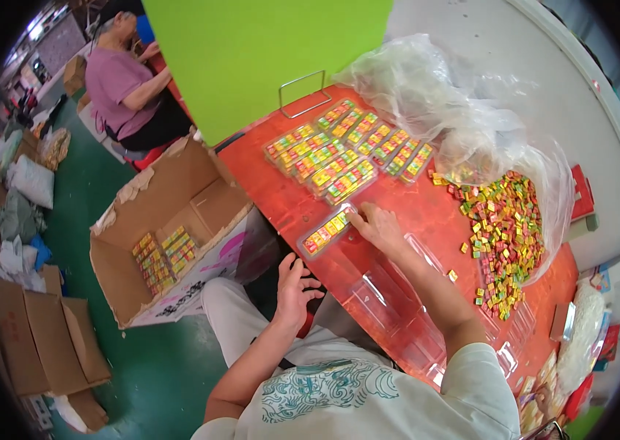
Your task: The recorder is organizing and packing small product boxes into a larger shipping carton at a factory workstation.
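A clear plastic tray (311, 251) with a row of small yellow, red and green cubes (327, 230) lies near the table's left edge. My right hand (379, 226) reaches over the tray's far right end. Its fingers are pinched together at the last cubes, and what they hold is hidden. Just off the table edge, below the tray, my left hand (297, 291) hangs in the air, fingers loosely curled and apart, holding nothing visible. Farther back, several filled trays (350, 150) sit side by side. On the right a pile of loose cubes (504, 242) spills from a clear plastic bag (464, 110).
Empty clear trays (387, 297) lie under and beside my right forearm on the red table (281, 187). To the left stands an open cardboard box (116, 268) with filled trays inside. Behind rise a green panel (266, 59) and a wire stand (303, 95). A person (123, 81) sits far left.
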`<state>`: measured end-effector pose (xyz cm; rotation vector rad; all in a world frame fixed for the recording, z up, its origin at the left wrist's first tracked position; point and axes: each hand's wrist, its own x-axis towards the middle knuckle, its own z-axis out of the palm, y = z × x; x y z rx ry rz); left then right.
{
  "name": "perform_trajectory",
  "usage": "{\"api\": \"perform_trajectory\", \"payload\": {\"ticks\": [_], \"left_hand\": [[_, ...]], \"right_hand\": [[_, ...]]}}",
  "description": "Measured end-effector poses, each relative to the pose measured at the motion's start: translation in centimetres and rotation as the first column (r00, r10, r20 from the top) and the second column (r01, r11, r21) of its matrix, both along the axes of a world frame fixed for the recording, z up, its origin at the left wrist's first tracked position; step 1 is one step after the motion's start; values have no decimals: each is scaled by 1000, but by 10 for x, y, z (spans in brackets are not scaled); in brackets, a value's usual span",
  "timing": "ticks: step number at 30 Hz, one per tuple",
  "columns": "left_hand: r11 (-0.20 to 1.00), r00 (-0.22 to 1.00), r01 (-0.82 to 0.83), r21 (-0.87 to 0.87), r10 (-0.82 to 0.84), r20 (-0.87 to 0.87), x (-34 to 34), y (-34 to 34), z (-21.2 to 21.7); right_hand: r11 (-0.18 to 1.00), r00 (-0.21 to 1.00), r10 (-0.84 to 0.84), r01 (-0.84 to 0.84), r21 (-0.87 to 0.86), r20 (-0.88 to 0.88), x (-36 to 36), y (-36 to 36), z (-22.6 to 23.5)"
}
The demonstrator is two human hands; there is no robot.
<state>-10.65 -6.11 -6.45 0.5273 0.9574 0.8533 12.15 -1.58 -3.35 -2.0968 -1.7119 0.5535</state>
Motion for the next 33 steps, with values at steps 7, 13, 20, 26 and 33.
{"api": "perform_trajectory", "payload": {"ticks": [7,13,20,26,33], "left_hand": [[990,978,-88,-113,107,180,-8,13,-14],[962,928,-262,-73,272,256,-25,21,-21],[931,905,-359,69,329,270,-81,32,-4],[891,883,-438,116,403,241,-165,52,-2],[907,905,-408,109,385,181,-244,88,-8]], "right_hand": [[993,992,121,-122,11,42,-35,-3,-3],[988,937,140,-112,105,-320,-52,0,-17],[995,489,-45,-53,-81,-871,-112,18,2],[873,499,131,-468,-139,-856,-192,82,36],[405,530,448,-838,-365,-720,-281,172,13]]}}
